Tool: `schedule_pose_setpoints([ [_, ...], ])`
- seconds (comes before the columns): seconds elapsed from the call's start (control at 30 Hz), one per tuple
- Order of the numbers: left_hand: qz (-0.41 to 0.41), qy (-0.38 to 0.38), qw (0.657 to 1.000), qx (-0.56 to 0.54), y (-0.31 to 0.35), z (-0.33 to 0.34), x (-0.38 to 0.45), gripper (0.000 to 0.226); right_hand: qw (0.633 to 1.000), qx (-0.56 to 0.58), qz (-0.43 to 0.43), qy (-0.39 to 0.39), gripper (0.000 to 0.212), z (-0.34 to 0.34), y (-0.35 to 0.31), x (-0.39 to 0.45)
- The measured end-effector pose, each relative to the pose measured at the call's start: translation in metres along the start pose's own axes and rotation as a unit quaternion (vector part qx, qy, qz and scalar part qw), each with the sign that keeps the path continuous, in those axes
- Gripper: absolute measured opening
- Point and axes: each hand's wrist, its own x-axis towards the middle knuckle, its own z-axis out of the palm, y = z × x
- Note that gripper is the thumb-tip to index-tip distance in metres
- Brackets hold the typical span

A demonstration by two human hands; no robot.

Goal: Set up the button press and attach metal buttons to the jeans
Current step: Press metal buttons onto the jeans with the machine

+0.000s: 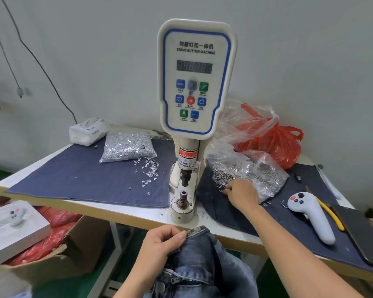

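Left hand (159, 244) pinches the jeans (202, 254) waistband ready below the press (187, 190); right hand (241, 193), probably pinching, picks buttons (235, 173) at centre-right.

My single head view looks forward and down, close over the table (121, 214), facing the button press (195, 82).

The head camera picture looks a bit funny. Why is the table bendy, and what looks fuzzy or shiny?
In the head view, the wide-angle lens bows the table edge. The right hand reaching at the bag of buttons is slightly motion-blurred. The clear plastic bags catch soft glare. The machine's panel reads fairly sharp. Lighting is even, shadows faint.
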Motion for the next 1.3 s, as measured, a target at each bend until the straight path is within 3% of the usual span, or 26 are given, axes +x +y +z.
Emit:
schedule_pose_setpoints([
  [0.27,0.001,-0.008,1.000,0.010,-0.004,0.000,0.000,0.023,0.998,-0.032,-0.032,0.040,0.022,0.002,0.008,-0.001],
  [0.37,-0.004,-0.009,1.000,0.010,-0.007,0.000,-0.001,0.023,0.996,0.025,-0.030,0.075,0.018,-0.001,0.010,-0.005],
  [0.47,-0.005,-0.009,1.000,0.009,-0.008,0.000,-0.003,0.023,0.978,0.168,-0.032,0.123,0.014,-0.007,0.006,-0.013],
  [0.57,-0.001,-0.009,1.000,0.008,-0.007,0.001,-0.004,0.023,0.902,0.419,0.008,0.106,0.013,-0.020,-0.012,-0.025],
  [0.67,0.000,-0.011,1.000,0.011,-0.007,0.002,-0.005,0.023,0.746,0.663,0.066,-0.014,0.004,-0.034,-0.036,-0.041],
  [0.73,0.002,-0.012,1.000,0.011,-0.007,0.003,-0.006,0.023,0.659,0.740,0.096,-0.097,0.004,-0.041,-0.049,-0.048],
  [0.8,0.002,-0.011,1.000,0.006,-0.007,0.003,-0.006,0.023,0.607,0.770,0.111,-0.160,0.005,-0.044,-0.059,-0.054],
  [0.87,0.001,-0.011,1.000,0.002,-0.007,0.003,-0.006,0.023,0.583,0.777,0.122,-0.204,0.007,-0.042,-0.067,-0.059],
  [1.1,0.004,-0.010,1.000,0.007,-0.007,0.003,-0.006,0.023,0.586,0.739,0.207,-0.259,0.010,-0.029,-0.080,-0.065],
  [1.3,0.007,-0.009,1.000,0.010,-0.006,0.003,-0.006,0.030,0.550,0.737,0.239,-0.313,0.021,-0.024,-0.090,-0.062],
])
